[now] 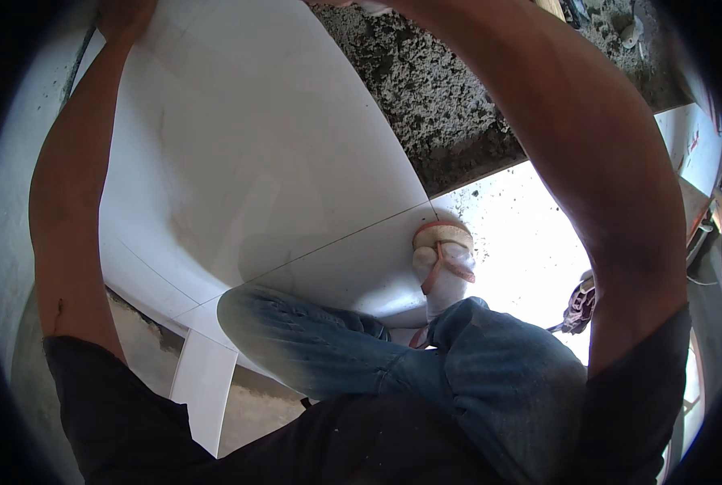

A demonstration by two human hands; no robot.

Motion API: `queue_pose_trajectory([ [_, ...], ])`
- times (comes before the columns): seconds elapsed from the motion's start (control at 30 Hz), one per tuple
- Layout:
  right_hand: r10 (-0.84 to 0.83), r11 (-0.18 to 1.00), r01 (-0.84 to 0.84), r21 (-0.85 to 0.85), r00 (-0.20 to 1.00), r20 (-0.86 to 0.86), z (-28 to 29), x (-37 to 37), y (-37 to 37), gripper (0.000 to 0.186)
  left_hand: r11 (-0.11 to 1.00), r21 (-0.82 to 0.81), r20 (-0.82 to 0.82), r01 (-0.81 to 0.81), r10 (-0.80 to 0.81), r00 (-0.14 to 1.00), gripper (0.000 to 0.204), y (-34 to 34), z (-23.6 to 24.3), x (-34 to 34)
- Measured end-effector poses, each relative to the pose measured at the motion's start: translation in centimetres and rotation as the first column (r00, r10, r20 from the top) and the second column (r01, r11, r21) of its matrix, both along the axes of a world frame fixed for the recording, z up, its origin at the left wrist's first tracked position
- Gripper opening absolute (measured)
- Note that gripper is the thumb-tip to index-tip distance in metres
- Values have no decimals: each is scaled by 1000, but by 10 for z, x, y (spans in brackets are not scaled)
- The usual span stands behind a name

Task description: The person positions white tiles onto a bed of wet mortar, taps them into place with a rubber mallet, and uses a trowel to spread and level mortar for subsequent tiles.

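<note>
A large glossy white tile [272,121] lies in front of me, between my two outstretched arms. My left hand [126,16] reaches to the tile's far left side, close to the wall, and its fingers are cut off by the top edge of the picture. Only a sliver of my right hand [369,6] shows at the top, near the tile's far right edge where bare mortar begins. Whether either hand grips or presses the tile cannot be made out. Rough grey mortar [429,97] borders the tile on the right.
Laid white tiles [345,263] meet the large one along a thin dark joint, under my bent legs. My sandalled foot [444,259] rests on them. A crumpled dark object [579,305] lies by my right elbow. A narrow white tile strip [205,380] sits at lower left.
</note>
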State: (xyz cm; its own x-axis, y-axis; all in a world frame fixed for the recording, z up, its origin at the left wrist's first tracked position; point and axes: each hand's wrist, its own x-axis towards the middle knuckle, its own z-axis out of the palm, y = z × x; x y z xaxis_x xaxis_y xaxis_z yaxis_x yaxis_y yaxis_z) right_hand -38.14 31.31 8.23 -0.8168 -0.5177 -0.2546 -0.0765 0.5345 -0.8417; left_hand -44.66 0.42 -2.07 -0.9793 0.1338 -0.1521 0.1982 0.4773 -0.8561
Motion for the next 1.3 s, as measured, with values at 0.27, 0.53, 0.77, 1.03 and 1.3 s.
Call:
queue_pose_trajectory([
  [0.27, 17, 976, -71, 207, 967, 255, -12, -12, -17, 44, 995, 96, -62, -24, 30, 998, 44, -3, -3, -2],
  [0.53, 92, 993, -88, 82, 995, -40, 9, 0, -1, 56, 998, -59, -17, 8, -9, 1000, 56, 3, -6, 19],
  [0.77, 19, 979, -6, 202, 998, -62, 7, 17, -7, 58, 995, 97, -90, -26, 35, 995, 71, 5, -26, 59],
  [1.03, -18, 987, 18, 161, 1000, -2, 25, 25, -10, 55, 423, 905, -121, -30, 324, 938, 62, -13, -37, 75],
  [1.3, 8, 968, 3, 250, 999, -45, -23, 24, -10, 57, 346, 938, -87, -26, 306, 948, 64, 28, -19, 131],
])
